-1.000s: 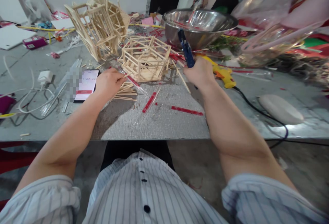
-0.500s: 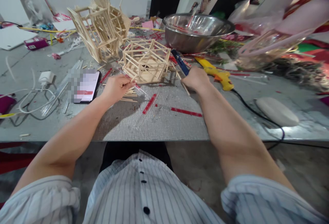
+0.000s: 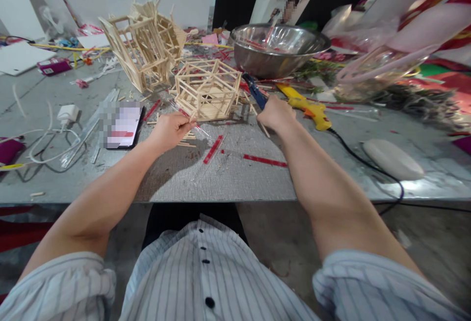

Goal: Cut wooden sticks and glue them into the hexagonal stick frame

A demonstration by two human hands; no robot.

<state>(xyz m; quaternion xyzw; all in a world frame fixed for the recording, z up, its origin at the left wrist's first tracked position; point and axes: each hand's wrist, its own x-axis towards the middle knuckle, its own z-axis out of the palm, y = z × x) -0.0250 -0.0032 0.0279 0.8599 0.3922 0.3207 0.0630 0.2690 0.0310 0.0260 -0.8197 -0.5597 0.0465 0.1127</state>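
Note:
My left hand (image 3: 172, 129) is closed in a pinch at the near left corner of a low frame of wooden sticks (image 3: 210, 102). A short wooden stick (image 3: 193, 116) shows at the fingertips, touching or very close to the frame. My right hand (image 3: 275, 114) is wrapped round the near end of a dark blue hand tool (image 3: 255, 90), which points away toward the metal bowl; its exact kind is unclear. Loose wooden sticks (image 3: 188, 140) lie partly under my left hand. Behind, to the left, stands a taller stick structure (image 3: 138, 48).
A phone (image 3: 127, 124) lies left of my left hand. Right of the tool are a yellow glue gun (image 3: 307, 107) with a black cord and a pale oval object (image 3: 393, 159). A steel bowl (image 3: 257, 61) stands behind. Red-and-clear strips (image 3: 213, 149) lie in front.
My left hand has shifted slightly right, closer to the frame's corner. My right hand stays on the blue tool, which has barely turned. The view has tilted a little.

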